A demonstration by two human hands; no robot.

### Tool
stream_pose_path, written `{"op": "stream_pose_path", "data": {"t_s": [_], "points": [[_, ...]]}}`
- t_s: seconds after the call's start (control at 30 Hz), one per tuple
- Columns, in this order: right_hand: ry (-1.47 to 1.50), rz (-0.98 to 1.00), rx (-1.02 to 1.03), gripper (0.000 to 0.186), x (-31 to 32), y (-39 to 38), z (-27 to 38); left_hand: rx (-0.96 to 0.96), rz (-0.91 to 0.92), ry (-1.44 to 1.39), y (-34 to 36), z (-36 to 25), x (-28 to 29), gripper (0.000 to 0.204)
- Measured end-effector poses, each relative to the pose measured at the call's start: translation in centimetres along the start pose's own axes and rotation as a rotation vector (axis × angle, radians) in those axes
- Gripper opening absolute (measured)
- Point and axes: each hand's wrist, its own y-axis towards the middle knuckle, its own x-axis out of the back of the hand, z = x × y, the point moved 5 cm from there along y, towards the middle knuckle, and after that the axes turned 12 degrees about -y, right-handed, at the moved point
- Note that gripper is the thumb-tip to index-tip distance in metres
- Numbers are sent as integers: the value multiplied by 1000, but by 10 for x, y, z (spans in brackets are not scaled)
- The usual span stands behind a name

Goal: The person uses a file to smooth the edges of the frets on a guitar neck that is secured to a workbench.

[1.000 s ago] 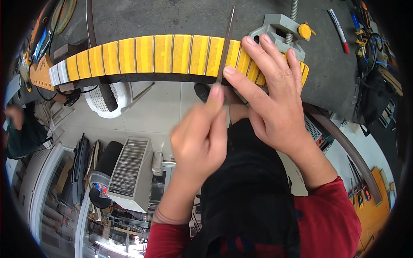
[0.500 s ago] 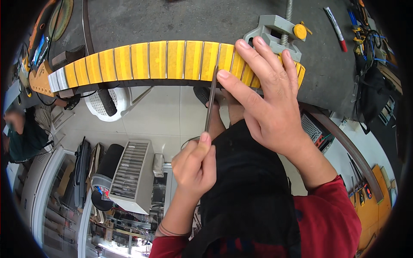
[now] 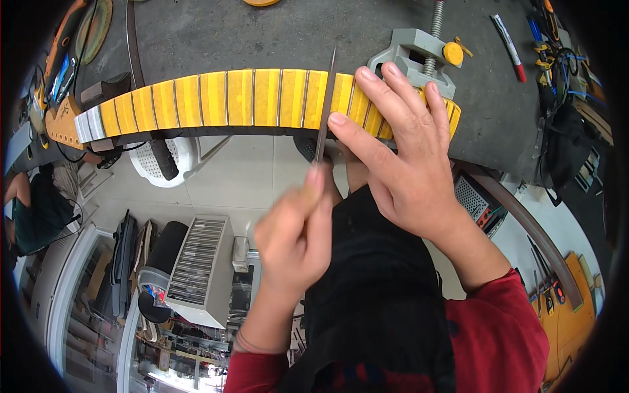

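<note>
1. Seen from the head camera, a guitar neck (image 3: 262, 98) lies along the near edge of a grey workbench (image 3: 275, 36), its fingerboard masked with yellow tape between bare metal frets.
2. While the neck is held at its right end by a grey screw clamp (image 3: 419, 56), the right hand (image 3: 400, 157) lies on that same end, fingers spread over the taped board and thumb extended toward the tool.
3. The left hand (image 3: 295, 236) is closed, thumb and fingers pinching the handle of a slim metal file (image 3: 324, 105); its blade crosses the neck along one fret gap, just left of the right thumb.
4. Judgement: the step in hand is dressing a single fret, with the masking guarding the wood.
5. Judgement: the next move calls for a short, level stroke kept on the fret crown, and steady downward pressure from the bracing hand so the neck does not shift.
6. A red marker (image 3: 508, 39) lies on the bench well apart from the work.
</note>
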Motion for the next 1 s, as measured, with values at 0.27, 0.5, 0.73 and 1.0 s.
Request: {"op": "stream_pose_path", "data": {"t_s": [0.27, 0.5, 0.73, 1.0], "points": [[12, 12, -16, 68, 4, 3, 0, 87, 71, -109, -38, 12, 11, 36], [25, 33, -15, 71, 3, 4, 3, 367, 1, -232, 35, 7, -3, 33], [22, 47, -4, 73, 4, 4, 1, 149, 78, -59, -45, -3, 20, 33], [6, 22, -2, 72, 2, 3, 1, 86, 3, -23, 13, -3, -2, 36]]}}
